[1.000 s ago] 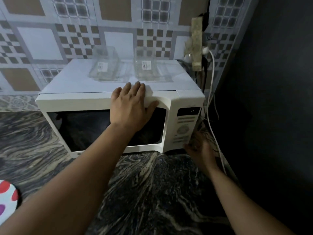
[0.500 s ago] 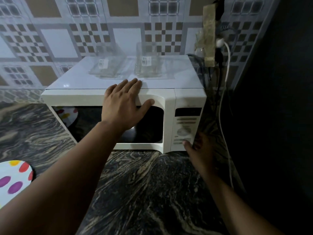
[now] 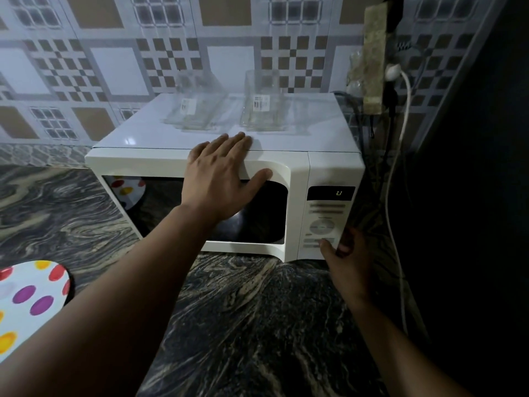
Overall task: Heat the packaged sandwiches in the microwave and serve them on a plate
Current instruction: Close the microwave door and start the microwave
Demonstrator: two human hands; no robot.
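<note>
The white microwave [image 3: 297, 167] is pressed at its door's top edge by the left hand [image 3: 220, 179], laid flat with fingers straight. The control panel [image 3: 325, 224] is touched low down by the right hand's [image 3: 347, 259] thumb, its fingers hidden round the corner. Two clear plastic sandwich packages [image 3: 229, 107] are seen just beyond the left fingertips; a spotted plate [image 3: 28, 299] lies well left of that forearm, a white cable [image 3: 398, 179] right of the right hand.
</note>
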